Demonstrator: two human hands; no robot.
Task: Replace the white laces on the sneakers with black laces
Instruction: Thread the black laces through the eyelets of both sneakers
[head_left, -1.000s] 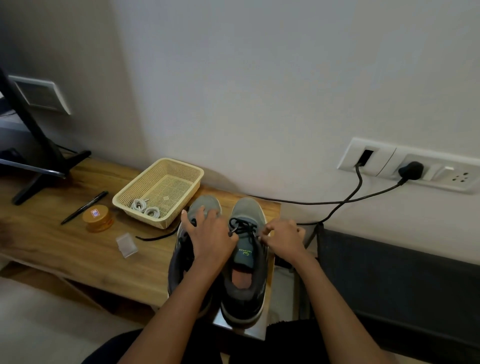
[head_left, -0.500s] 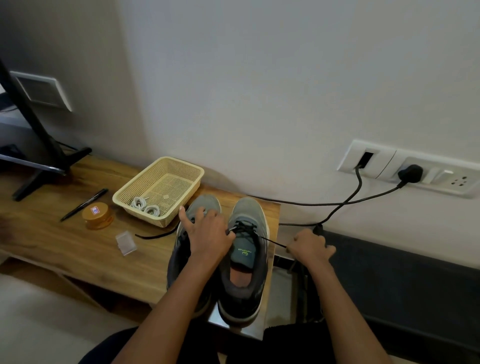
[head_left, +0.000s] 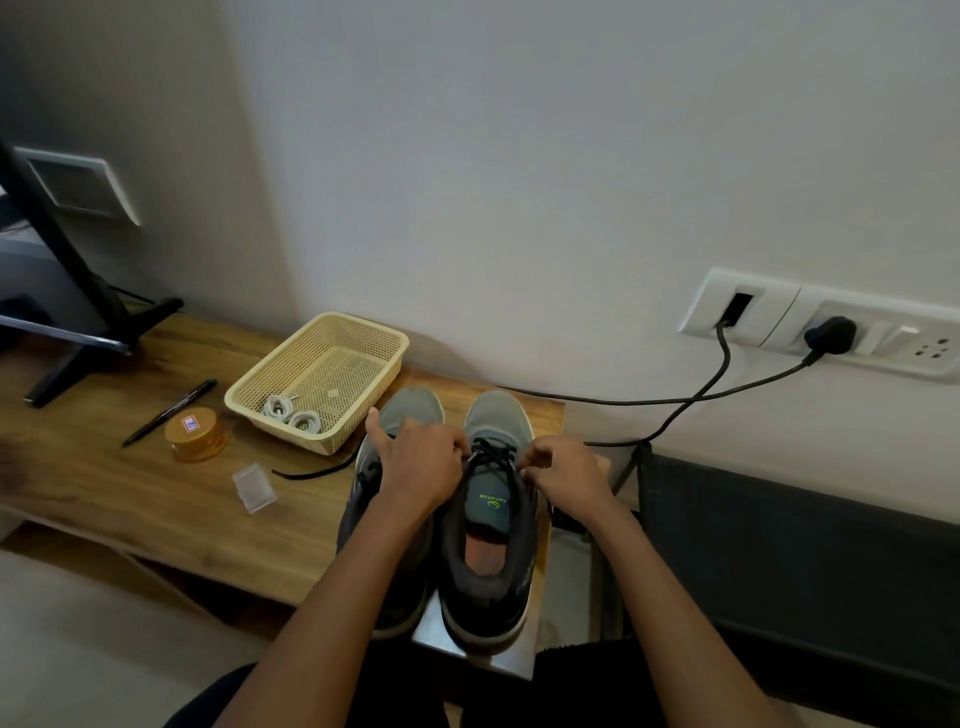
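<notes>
Two grey sneakers stand side by side, toes to the wall, at the wooden table's (head_left: 156, 499) right end. The right sneaker (head_left: 493, 545) has a black lace (head_left: 491, 454) threaded through its upper eyelets. My left hand (head_left: 421, 467) rests over the left sneaker (head_left: 410, 410) and pinches the lace at the right sneaker's left eyelets. My right hand (head_left: 563, 478) pinches the lace at the right eyelets. Another black lace end (head_left: 311, 472) lies on the table left of the sneakers. Coiled white laces (head_left: 291, 413) sit in the cream basket (head_left: 363, 332).
A pen (head_left: 169, 412), an orange round tin (head_left: 196, 434) and a small clear plastic box (head_left: 253, 487) lie left of the sneakers. A black stand (head_left: 78, 291) occupies the far left. Black cables (head_left: 675, 400) run from wall sockets (head_left: 831, 332) behind the sneakers. A dark seat (head_left: 805, 545) sits at right.
My right hand, which had pulled the black lace out to the right, has come back to the right sneaker's eyelets. My left hand has stayed on the sneakers.
</notes>
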